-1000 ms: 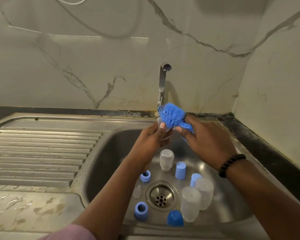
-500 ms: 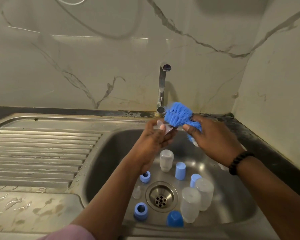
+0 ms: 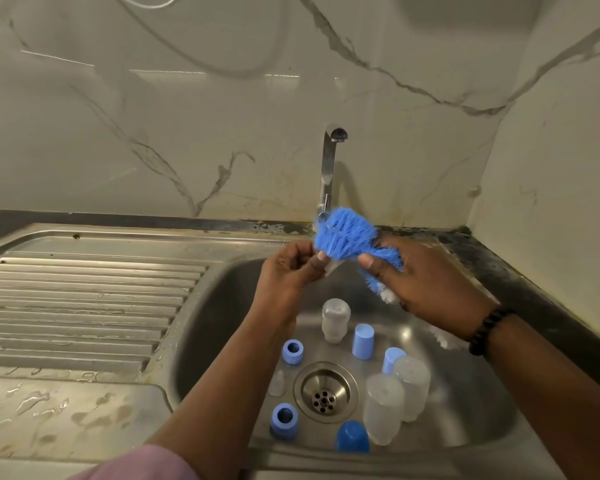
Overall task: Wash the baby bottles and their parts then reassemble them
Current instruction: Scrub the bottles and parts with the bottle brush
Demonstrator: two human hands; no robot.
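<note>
Still scrubbing: my left hand pinches a small clear teat above the sink, fingers clamped on it, while my right hand grips the blue brush, bristles touching the piece. Next, I judge, rinse under the tap, which isn't running. Below wait upturned bottles, blue rings and caps crowding the drain.

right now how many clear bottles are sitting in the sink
3: one bottle behind the drain, and two bottles side by side right of it. Arms may hide more.
</note>
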